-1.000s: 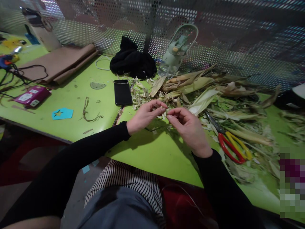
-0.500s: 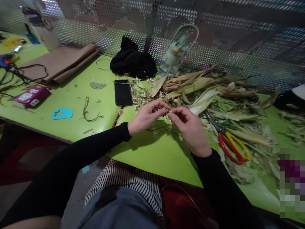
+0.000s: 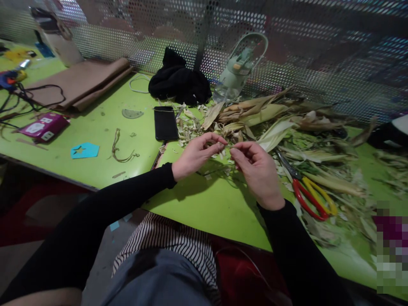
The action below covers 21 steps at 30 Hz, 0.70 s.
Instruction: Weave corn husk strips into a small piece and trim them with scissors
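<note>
My left hand [image 3: 196,155] and my right hand [image 3: 258,172] meet above the green table [image 3: 197,204], fingertips almost touching. Both pinch a thin strip of dry corn husk [image 3: 227,149] between thumb and fingers; the strip is small and partly hidden by the fingers. Just beyond the hands lies a heap of corn husks [image 3: 270,123] with scraps scattered around it. Both arms wear black sleeves.
Red-and-yellow-handled scissors [image 3: 309,195] lie right of my right hand. A black phone [image 3: 165,123] lies left of the husks, with black cloth [image 3: 180,83] and a pale green bottle [image 3: 239,68] behind. Further left are a blue star cut-out [image 3: 84,150], a magenta box [image 3: 44,126] and brown paper [image 3: 76,80].
The hands stay together over the same spot; the fingers have shifted slightly along the husk strip, and the right hand has moved a little to the right.
</note>
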Each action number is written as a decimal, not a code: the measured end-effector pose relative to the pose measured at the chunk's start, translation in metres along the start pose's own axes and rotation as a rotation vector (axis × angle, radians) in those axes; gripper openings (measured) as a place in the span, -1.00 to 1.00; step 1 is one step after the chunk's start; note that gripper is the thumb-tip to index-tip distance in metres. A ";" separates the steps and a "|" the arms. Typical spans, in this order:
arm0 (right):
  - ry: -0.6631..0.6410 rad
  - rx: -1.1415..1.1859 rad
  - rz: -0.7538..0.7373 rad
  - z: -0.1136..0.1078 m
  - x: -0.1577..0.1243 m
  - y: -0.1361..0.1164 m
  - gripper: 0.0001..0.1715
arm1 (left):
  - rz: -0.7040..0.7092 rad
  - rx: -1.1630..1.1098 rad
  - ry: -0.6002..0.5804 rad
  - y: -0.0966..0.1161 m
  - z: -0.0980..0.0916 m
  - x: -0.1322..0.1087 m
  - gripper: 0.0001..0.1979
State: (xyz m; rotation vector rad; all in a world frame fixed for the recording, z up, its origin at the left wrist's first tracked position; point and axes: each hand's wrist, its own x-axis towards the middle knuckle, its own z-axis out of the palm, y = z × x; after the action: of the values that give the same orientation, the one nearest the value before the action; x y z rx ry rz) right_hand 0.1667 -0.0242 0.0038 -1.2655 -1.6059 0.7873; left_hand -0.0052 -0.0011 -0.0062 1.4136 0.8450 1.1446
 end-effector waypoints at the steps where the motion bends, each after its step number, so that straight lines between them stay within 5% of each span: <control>1: 0.022 -0.046 -0.045 0.000 -0.001 0.000 -0.86 | -0.003 0.003 0.006 0.000 0.000 0.000 -0.92; 7: 0.063 -0.402 -0.477 0.003 -0.007 -0.001 -0.92 | -0.016 -0.054 -0.020 -0.006 -0.001 0.002 -0.93; 10: -0.003 -0.426 -0.552 0.002 -0.006 -0.002 -0.89 | -0.040 -0.177 -0.038 -0.010 -0.001 0.003 -0.91; 15: 0.000 -0.099 -0.214 -0.002 -0.004 0.000 -0.93 | -0.064 -0.400 -0.117 -0.012 -0.001 0.004 -0.84; 21: -0.028 0.285 0.153 -0.001 -0.001 0.001 -0.82 | -0.042 -0.356 -0.181 -0.007 -0.006 0.004 -0.80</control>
State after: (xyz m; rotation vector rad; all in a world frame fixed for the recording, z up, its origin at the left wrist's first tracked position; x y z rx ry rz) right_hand 0.1681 -0.0252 0.0033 -1.1824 -1.3724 1.0923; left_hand -0.0095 0.0054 -0.0124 1.1770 0.5111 1.0563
